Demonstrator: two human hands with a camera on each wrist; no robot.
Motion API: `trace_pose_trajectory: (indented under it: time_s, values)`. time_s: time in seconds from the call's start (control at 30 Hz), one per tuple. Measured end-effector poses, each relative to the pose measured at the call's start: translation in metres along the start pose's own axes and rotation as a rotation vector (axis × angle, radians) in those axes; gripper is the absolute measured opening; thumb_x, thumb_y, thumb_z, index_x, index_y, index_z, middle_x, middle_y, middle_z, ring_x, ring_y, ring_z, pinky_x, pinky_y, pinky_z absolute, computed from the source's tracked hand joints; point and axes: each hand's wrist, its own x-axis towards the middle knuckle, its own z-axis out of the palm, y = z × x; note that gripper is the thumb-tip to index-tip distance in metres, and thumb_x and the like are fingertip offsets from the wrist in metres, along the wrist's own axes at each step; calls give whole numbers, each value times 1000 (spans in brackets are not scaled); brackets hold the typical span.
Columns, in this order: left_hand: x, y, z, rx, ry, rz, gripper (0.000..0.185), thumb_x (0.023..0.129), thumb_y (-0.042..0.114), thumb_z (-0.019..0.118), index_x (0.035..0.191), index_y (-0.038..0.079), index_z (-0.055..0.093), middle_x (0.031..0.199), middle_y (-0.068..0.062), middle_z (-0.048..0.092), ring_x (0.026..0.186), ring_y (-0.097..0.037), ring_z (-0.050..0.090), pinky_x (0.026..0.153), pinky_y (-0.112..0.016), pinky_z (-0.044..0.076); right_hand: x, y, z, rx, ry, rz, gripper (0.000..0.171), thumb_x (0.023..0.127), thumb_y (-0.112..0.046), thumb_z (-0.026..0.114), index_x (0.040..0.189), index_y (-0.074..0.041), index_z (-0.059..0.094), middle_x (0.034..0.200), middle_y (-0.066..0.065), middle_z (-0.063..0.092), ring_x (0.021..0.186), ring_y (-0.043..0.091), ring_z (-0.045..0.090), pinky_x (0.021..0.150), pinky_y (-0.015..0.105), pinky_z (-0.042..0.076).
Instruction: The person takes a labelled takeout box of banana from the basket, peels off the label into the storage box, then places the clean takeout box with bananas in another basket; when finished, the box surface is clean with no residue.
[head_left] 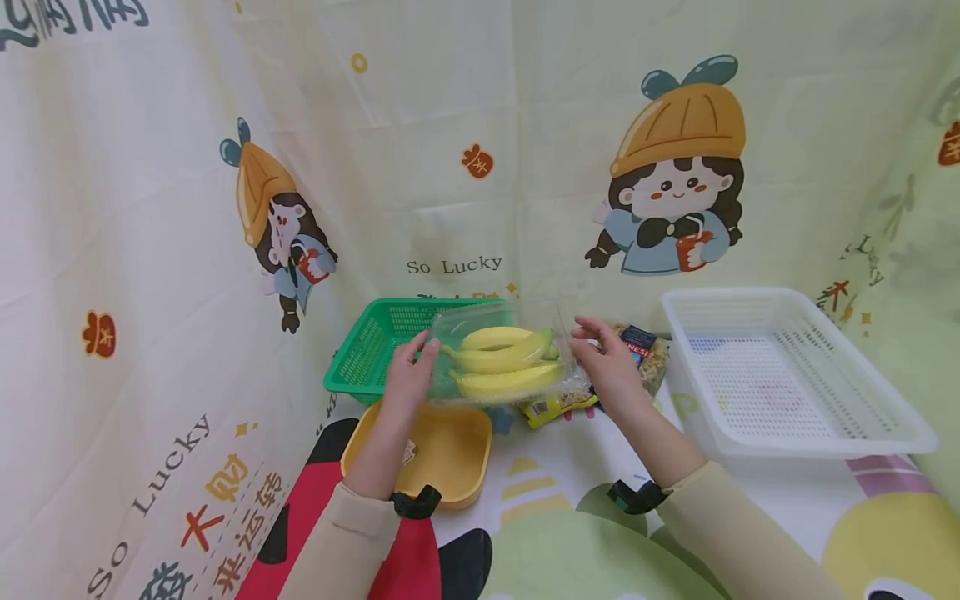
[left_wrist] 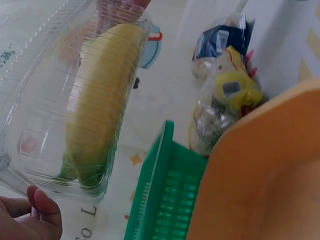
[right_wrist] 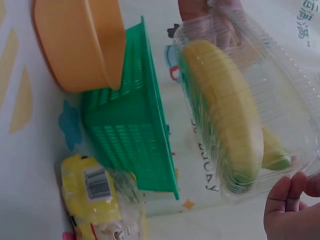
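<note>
A clear plastic clamshell box with several yellow bananas inside is held up above the table in the head view. My left hand pinches its left end between thumb and fingers. At the opposite end, my right hand grips the box by its edge; the right wrist view shows the fingertips on a corner. Through the ribbed plastic, the green ends of the bananas show in the left wrist view.
Behind the box, to the left, stands a green mesh basket. A yellow-orange basin sits in front of it, with a small item inside. Food packets lie behind the right hand. A white plastic basket stands at the right.
</note>
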Motion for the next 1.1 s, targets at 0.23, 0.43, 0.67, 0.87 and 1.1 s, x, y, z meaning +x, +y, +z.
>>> trace_pose_trajectory:
  time_s: [0.23, 0.43, 0.67, 0.87, 1.1]
  values:
    - [10, -3, -21, -6, 18, 12, 56, 101, 51, 46, 149, 23, 44, 141, -10, 43, 109, -26, 48, 87, -39, 44, 11, 0, 21, 34, -49, 9, 38, 99, -26, 60, 136, -15, 57, 134, 6, 56, 112, 13, 58, 94, 24, 52]
    - [23, -8, -39, 12, 9, 3, 53, 103, 48, 44, 149, 23, 45, 142, -10, 50, 120, -30, 54, 100, -47, 48, 17, -5, 34, 7, -101, 55, 33, 99, -37, 58, 128, -22, 64, 136, 2, 56, 107, 23, 61, 106, 45, 46]
    - [38, -9, -59, -19, -6, -127, 54, 100, 53, 48, 148, 28, 47, 147, -8, 51, 128, -31, 52, 111, -51, 41, 26, -13, 51, 15, -133, 96, 35, 102, -31, 52, 130, -16, 64, 131, 10, 57, 115, 26, 58, 110, 51, 42]
    - [50, -12, -72, -19, -25, -192, 57, 100, 55, 46, 143, 18, 54, 143, -10, 51, 127, -30, 49, 111, -47, 39, 35, -12, 66, 76, -160, 125, 36, 103, -26, 50, 133, -11, 62, 139, 12, 54, 121, 28, 58, 115, 49, 38]
    - [67, -14, -82, 76, 2, -244, 60, 101, 54, 41, 149, 18, 46, 158, -7, 37, 143, -31, 35, 119, -48, 31, 48, -6, 82, 103, -206, 150, 37, 99, -21, 51, 133, -11, 61, 136, 11, 58, 120, 29, 62, 111, 43, 44]
